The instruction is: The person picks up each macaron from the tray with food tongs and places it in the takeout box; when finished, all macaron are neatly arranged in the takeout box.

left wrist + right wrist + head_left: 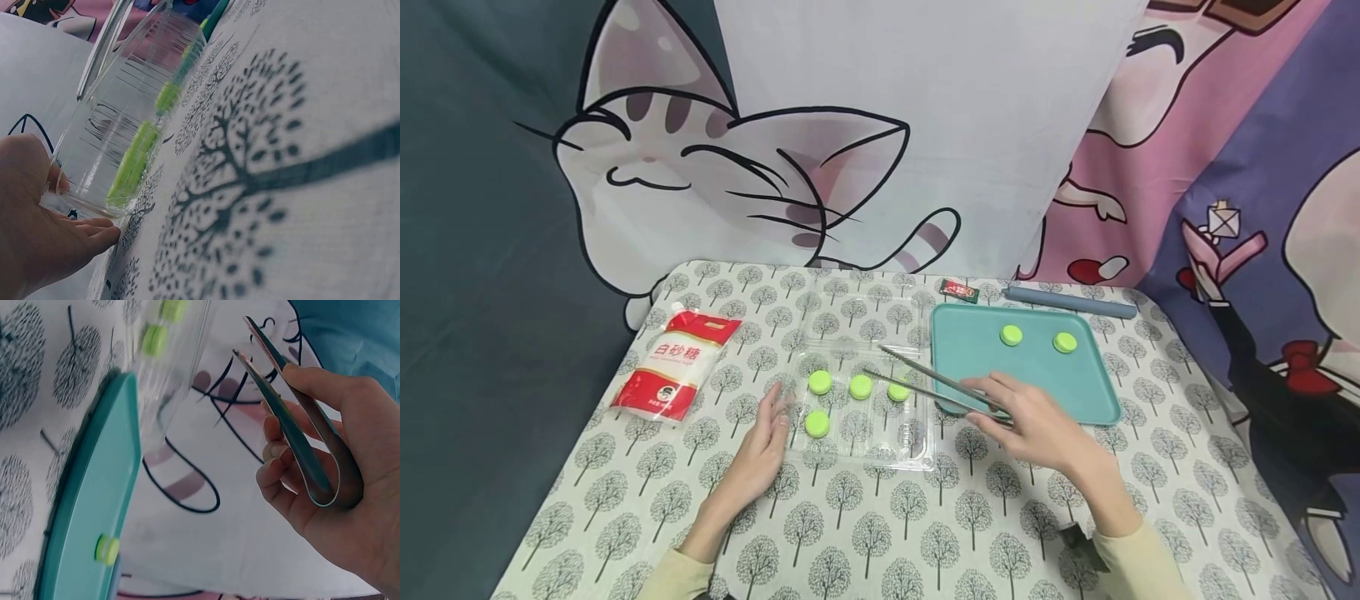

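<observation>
Gripping tongs [290, 434] — right hand [1026, 417], over clear container [883, 433]; left hand [760, 446] — straight fingers touching it.

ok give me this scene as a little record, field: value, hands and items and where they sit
left hand: at the left side of the clear container
right hand: holds metal tongs
tong tips: apart, nothing between them, over the container
clear container: lid open, four green rounds inside
teal tray: right of the container, two green rounds on it
beyond tray: small packet, grey-blue rod
far left: red-and-white bag
</observation>
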### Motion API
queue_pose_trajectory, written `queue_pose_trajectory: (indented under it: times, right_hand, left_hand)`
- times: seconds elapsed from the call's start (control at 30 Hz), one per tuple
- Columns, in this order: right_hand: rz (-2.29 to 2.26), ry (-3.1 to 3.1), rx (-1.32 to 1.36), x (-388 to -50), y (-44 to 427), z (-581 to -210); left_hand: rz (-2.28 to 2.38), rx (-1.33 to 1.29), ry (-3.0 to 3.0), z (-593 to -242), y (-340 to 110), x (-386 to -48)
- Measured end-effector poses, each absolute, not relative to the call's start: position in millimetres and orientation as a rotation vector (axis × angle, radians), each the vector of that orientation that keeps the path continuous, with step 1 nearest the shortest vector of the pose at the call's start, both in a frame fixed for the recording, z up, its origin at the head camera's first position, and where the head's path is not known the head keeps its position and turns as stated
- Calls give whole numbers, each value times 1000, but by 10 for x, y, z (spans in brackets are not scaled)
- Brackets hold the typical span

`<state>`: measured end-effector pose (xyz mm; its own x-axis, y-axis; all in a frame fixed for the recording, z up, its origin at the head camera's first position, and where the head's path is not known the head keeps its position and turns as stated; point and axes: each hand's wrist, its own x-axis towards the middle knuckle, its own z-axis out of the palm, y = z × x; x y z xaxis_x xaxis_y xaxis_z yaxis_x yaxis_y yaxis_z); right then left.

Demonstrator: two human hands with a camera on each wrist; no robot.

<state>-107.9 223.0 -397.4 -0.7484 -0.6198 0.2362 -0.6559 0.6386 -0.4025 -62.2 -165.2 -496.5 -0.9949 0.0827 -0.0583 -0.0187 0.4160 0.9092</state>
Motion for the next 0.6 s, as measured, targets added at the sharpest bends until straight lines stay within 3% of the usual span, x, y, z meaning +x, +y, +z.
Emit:
queue_pose_trajectory:
  times: [0.6]
  right_hand:
    - [639, -2694, 812, -1014, 2745, -3986]
  left_hand:
    - [1652, 59, 2576, -4970, -1657, -623]
